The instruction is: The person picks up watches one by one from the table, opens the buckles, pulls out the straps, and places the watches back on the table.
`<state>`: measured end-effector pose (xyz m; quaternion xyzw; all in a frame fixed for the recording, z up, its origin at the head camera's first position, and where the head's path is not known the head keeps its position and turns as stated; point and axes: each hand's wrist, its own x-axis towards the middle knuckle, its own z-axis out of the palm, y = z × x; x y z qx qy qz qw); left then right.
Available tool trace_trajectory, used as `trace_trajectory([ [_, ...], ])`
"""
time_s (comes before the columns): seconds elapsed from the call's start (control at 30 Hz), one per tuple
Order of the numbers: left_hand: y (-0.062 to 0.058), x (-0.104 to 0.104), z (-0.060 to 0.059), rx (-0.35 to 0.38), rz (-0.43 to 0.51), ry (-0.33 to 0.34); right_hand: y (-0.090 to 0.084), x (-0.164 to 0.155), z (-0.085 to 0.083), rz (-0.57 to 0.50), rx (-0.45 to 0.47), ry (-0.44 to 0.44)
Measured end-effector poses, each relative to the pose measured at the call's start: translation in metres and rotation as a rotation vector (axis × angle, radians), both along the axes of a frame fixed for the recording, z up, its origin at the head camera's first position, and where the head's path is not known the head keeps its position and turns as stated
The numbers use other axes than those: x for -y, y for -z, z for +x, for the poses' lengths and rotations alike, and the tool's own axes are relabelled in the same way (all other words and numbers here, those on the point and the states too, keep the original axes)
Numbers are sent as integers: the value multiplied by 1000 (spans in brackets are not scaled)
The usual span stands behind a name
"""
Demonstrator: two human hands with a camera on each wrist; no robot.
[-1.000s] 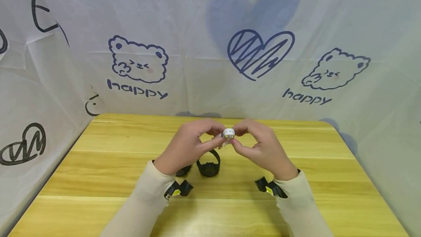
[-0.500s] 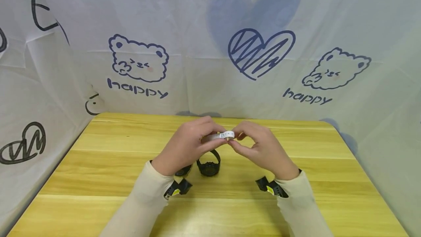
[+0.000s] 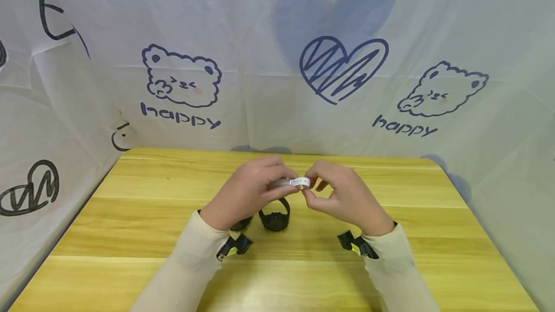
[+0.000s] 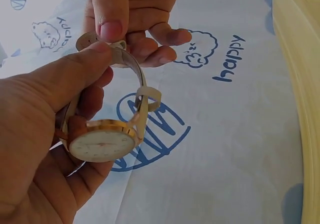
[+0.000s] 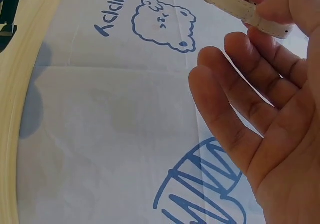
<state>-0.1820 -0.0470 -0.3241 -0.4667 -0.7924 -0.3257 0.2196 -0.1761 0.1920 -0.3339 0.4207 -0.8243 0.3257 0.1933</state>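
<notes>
Above the table (image 3: pixel 130 215), at about twelve o'clock from the black watch (image 3: pixel 275 218), we hold the white-strapped watch (image 4: pixel 102 143) in our left hand (image 3: pixel 247 196) while our right hand (image 3: pixel 347 199) pinches its strap end (image 3: pixel 300 182), and we judge that the strap is being fastened, so next it needs careful threading through the buckle.

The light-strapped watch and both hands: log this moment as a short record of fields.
held item: watch, gold-rimmed white dial, pale strap
left hand: holds the watch case and strap
right hand: pinches the strap end between thumb and fingertip
height: watch is raised above the table
on the table: black watch below the hands, a second dark one partly hidden by the left hand
backdrop: white cloth with bears, hearts, "happy"
</notes>
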Motion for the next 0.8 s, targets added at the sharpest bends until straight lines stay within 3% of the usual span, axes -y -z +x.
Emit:
trace_trajectory([
  [0.27, -1, 4, -1, 29, -33, -40, -2, -4, 2, -29, 99, 37],
  [0.5, -3, 1, 2, -12, -22, -45, -4, 1, 1, -20, -44, 28],
  [0.7, -6, 1, 3, 105, 2, -32, -3, -1, -1, -85, -107, -13],
  [0.8, -9, 1, 4, 119, 6, -45, -3, -2, -2, -95, -126, -20],
])
